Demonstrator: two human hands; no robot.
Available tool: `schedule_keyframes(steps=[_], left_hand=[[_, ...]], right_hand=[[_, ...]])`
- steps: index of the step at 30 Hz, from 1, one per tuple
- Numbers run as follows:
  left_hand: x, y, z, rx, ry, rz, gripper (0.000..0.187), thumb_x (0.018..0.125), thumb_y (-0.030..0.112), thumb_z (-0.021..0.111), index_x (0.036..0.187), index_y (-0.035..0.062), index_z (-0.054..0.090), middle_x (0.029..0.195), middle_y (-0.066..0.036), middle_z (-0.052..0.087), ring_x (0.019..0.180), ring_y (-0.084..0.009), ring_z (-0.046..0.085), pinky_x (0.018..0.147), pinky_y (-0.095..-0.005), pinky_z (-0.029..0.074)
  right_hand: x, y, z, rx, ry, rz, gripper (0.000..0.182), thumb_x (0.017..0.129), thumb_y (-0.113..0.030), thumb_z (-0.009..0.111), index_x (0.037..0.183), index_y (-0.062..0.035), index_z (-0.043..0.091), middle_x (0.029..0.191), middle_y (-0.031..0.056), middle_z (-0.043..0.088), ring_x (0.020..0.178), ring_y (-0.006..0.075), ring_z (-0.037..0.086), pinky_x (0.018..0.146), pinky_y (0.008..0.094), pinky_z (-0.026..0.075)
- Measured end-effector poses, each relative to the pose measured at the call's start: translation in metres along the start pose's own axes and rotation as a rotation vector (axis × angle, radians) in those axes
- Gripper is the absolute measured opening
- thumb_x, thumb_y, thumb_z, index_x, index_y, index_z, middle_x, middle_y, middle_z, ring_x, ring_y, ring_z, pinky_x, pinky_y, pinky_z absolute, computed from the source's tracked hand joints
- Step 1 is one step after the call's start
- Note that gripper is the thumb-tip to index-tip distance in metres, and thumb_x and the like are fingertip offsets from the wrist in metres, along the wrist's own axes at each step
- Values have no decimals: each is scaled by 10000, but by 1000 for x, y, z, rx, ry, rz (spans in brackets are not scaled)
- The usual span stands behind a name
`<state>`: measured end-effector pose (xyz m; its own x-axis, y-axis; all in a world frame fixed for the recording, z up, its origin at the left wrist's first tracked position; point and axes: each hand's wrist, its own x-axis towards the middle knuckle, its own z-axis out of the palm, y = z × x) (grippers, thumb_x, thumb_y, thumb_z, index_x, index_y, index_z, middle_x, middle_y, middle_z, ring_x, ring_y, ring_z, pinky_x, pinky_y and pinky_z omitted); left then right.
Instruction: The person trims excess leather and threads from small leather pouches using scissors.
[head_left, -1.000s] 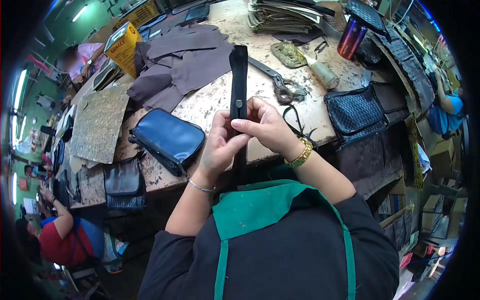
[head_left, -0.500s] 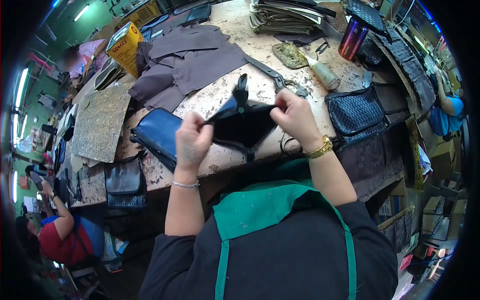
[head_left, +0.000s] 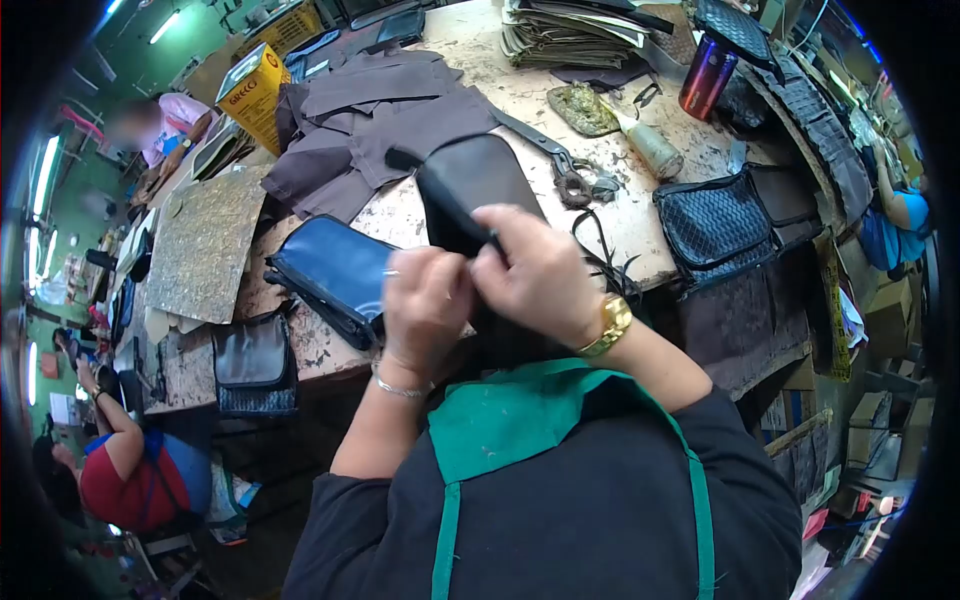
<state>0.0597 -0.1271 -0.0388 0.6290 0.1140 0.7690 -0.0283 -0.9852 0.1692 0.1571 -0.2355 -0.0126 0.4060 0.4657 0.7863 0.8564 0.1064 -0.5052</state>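
A small black leather-look bag stands tilted over the table's front edge, its smooth panel facing up. My right hand pinches its near edge between thumb and fingers. Close beside it, my left hand is closed at the same edge, its fingertips partly hidden. The bag's lower part disappears behind my hands. To the left, touching or nearly touching my left hand, lies a blue-sheened bag. Thin black straps lie right of my right hand.
Scissors, a glue-crusted pad and a bottle lie beyond. Dark fabric pieces spread at back left, near a yellow box. A woven-pattern bag sits right, a tumbler behind it. Co-workers are at left and right.
The bag, held wide with its mouth toward me, has turned so its smooth panel shows. My hands have come together at its near edge, the right one moving left and down.
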Motion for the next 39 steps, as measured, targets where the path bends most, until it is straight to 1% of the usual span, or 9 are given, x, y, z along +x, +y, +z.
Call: schedule_keyframes(steps=[5, 8, 11, 13, 16, 21, 32, 34, 39], left_hand=[[1, 15, -18, -131, -145, -15, 197, 726, 113, 596, 885, 28, 517, 836, -106, 522, 748, -265, 519, 647, -346, 408], [5, 14, -29, -169, -215, -10, 186, 729, 110, 584, 888, 32, 527, 842, -103, 529, 752, -259, 527, 647, -342, 414], [9, 14, -31, -243, -274, -2, 177, 732, 106, 572, 891, 35, 538, 848, -100, 536, 756, -252, 536, 646, -338, 421], [13, 17, -24, -338, -336, 31, 173, 734, 104, 565, 893, 38, 546, 852, -98, 540, 758, -248, 542, 645, -335, 425], [22, 30, -13, -404, -413, 78, 173, 735, 105, 565, 894, 38, 548, 845, -96, 544, 754, -245, 544, 643, -333, 426], [19, 38, -16, -405, -565, 31, 176, 736, 107, 565, 897, 39, 554, 827, -91, 553, 745, -237, 551, 636, -326, 429], [16, 44, -23, -362, -863, -81, 181, 738, 113, 566, 904, 40, 567, 792, -82, 571, 725, -222, 564, 624, -313, 436], [15, 49, -21, -875, -652, -383, 153, 740, 115, 562, 876, 45, 564, 726, -84, 561, 711, -231, 560, 611, -315, 424], [6, 48, -20, -360, -728, -192, 179, 705, 128, 579, 861, 44, 552, 766, -85, 548, 745, -249, 545, 615, -317, 415]], right_hand=[[-34, -45, 8, 6, -478, -337, 281, 661, -52, 593, 932, -1, 539, 633, 64, 498, 555, 212, 524, 501, 298, 440], [-22, -41, -3, 294, -495, -278, 304, 656, -63, 629, 943, -16, 542, 641, 48, 500, 550, 197, 521, 505, 290, 437], [20, -27, -39, 66, -57, -214, 254, 664, -85, 655, 898, -42, 563, 688, 76, 509, 601, 233, 491, 530, 309, 430], [27, -11, -52, 94, -58, -72, 209, 678, -90, 664, 866, -36, 589, 710, 72, 526, 614, 209, 503, 547, 285, 433], [16, -9, -62, 432, -375, 157, 160, 703, -44, 665, 847, -16, 603, 726, 49, 550, 645, 114, 518, 547, 211, 426], [8, -8, -63, 546, -302, 199, 142, 696, -18, 663, 818, -4, 593, 729, 40, 555, 652, 113, 538, 547, 215, 423], [0, -24, -69, 276, -206, 12, 138, 682, -6, 661, 794, -10, 579, 714, 67, 571, 637, 173, 566, 558, 262, 453], [-7, -22, -67, 269, -199, 23, 148, 674, -7, 667, 794, -11, 580, 717, 70, 572, 630, 176, 566, 552, 263, 453], [-16, -26, -63, 210, -195, -4, 160, 658, -3, 667, 789, -12, 575, 725, 77, 575, 635, 198, 570, 556, 273, 457]])
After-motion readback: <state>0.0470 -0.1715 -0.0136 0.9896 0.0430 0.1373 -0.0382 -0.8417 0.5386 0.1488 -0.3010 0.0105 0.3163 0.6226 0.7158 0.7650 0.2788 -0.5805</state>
